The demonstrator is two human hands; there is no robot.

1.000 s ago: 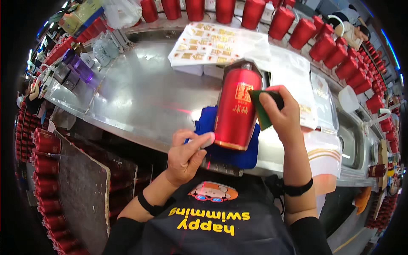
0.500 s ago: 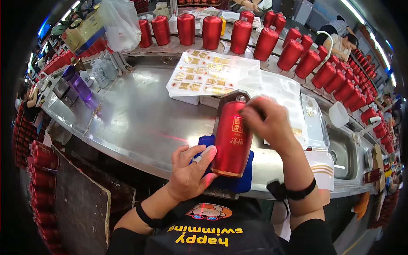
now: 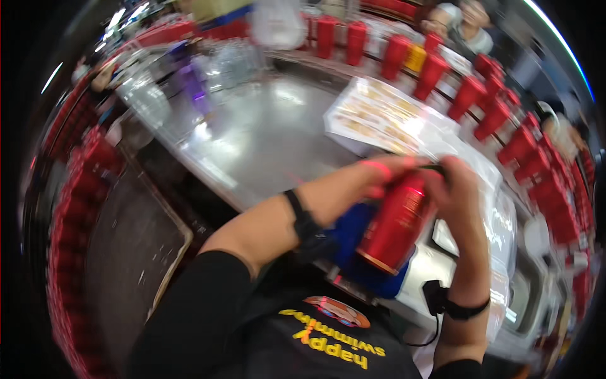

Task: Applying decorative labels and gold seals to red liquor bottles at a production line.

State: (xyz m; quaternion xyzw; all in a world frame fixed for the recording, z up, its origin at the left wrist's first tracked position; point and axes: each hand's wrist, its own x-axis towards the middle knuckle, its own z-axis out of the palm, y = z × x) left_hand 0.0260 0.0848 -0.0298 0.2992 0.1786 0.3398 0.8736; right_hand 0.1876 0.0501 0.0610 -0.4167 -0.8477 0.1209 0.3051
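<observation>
A glossy red bottle with gold markings leans on a blue cloth at the counter's front edge, its base toward me. Both hands meet at its top end, blurred by motion. My left hand reaches across to the bottle's neck and shoulder, fingers curled. From the other side, my right hand closes at the neck, with its fingers bent. Between them shows a short dark strip, too smeared to name. The hands hide the bottle's neck.
Beyond the bottle lies a white sheet of gold stickers. Red bottles line the far ledge, with people behind it. A purple bottle stands at the far left of the metal counter. A sink is at the right.
My left hand has moved from beside the bottle's lower part up to its top, meeting my right hand. The bottle tilts more to the right. The whole view has shifted and turned.
</observation>
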